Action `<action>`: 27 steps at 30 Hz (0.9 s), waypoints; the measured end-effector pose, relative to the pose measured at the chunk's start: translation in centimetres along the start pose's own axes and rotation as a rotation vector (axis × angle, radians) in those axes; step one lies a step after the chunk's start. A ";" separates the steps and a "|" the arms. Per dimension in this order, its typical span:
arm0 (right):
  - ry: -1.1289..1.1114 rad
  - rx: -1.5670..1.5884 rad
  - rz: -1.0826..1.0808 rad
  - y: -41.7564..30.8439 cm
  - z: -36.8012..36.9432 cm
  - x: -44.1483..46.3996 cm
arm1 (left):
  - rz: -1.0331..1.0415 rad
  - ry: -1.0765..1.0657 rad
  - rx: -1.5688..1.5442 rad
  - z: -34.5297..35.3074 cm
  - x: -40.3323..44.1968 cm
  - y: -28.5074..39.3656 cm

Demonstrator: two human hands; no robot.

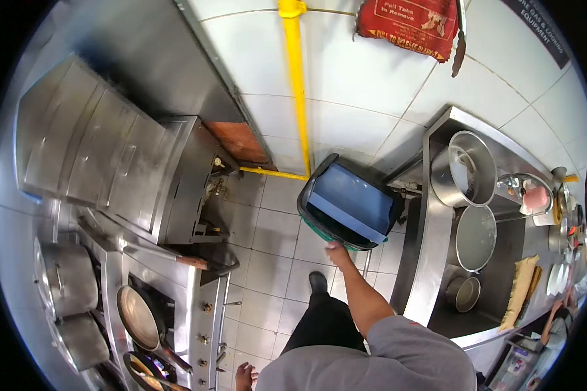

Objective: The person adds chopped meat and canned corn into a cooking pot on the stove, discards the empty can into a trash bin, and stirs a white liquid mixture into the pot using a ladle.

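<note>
My right hand reaches down to the near edge of a dark bin with a blue lid. Its fingers are bent at the rim, but whether they grip it is too small to tell. My left hand hangs low by the stove front, partly cut off by my shirt, with its fingers curled and slightly apart and nothing visible in them.
A stove with pans and large pots stands on the left. At the right is a steel sink with several pots. A yellow pipe runs down the tiled wall. Another person's arm shows far right.
</note>
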State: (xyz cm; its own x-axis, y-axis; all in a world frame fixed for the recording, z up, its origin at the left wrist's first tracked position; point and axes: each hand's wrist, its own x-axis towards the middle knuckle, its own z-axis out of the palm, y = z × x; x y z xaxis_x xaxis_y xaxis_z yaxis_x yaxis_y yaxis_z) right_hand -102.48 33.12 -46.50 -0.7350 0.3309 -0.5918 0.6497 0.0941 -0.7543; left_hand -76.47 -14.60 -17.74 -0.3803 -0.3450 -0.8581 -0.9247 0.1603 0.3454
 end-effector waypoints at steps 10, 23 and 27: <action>-0.520 -0.589 -0.032 -5.9 3.2 -13.1 | 0.099 0.002 -0.372 0.4 0.8 -12.3; -1.087 -1.132 -0.064 -2.4 22.1 -34.1 | -0.245 0.314 -1.041 3.8 -9.2 -49.4; -1.476 -1.210 -0.410 -8.7 31.5 -49.0 | -0.358 0.375 -1.153 8.2 -13.6 -57.8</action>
State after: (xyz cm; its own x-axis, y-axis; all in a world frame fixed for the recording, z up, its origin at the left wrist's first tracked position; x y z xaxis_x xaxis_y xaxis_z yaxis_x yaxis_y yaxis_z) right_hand -78.27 -13.46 -19.89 0.0063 -0.7331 -0.6800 -0.2790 0.6518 -0.7052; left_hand -17.69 -11.61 -29.11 0.0874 -0.4730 -0.8767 -0.3841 -0.8280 0.4085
